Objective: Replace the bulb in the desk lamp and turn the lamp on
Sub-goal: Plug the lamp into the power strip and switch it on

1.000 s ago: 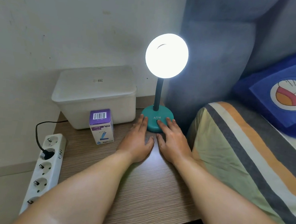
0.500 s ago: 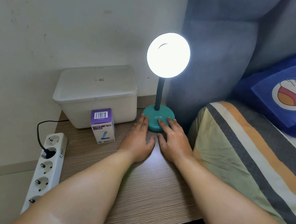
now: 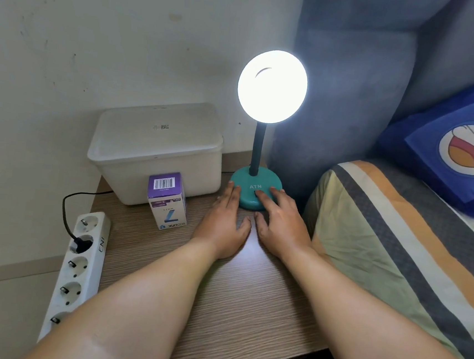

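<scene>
Both forearms reach forward over the wooden worktop [image 3: 217, 307], bare, palms down. The left hand [image 3: 222, 224] lies flat with its fingers stretched out and close together, gripping nothing; its fingertips touch the left edge of the lamp's teal base [image 3: 253, 192]. The right hand [image 3: 280, 227] is likewise spread flat and grasps nothing: its palm rests on the worktop while its fingers lie up on the front of the base, one fingertip just under the white letters "ATN". The two thumbs point toward each other and are nearly touching, just in front of the base.

The desk lamp [image 3: 257, 152] stands at the far edge of the worktop, directly ahead of the hands, between a white lidded storage box [image 3: 157, 154] and the grey upholstered headboard [image 3: 353, 103]. Its dark neck rises upright from the base to a round head [image 3: 272, 86] that glows bright white, so the lamp is lit.

One purple-and-white bulb carton [image 3: 167, 201] stands just left of the left hand, in front of the storage box. One white power strip [image 3: 76, 274] hangs beside the worktop's left edge with one black plug [image 3: 80, 244] in it. To the right lies a bed with one striped pillow [image 3: 396, 252] and one blue cartoon cushion [image 3: 464, 152].
</scene>
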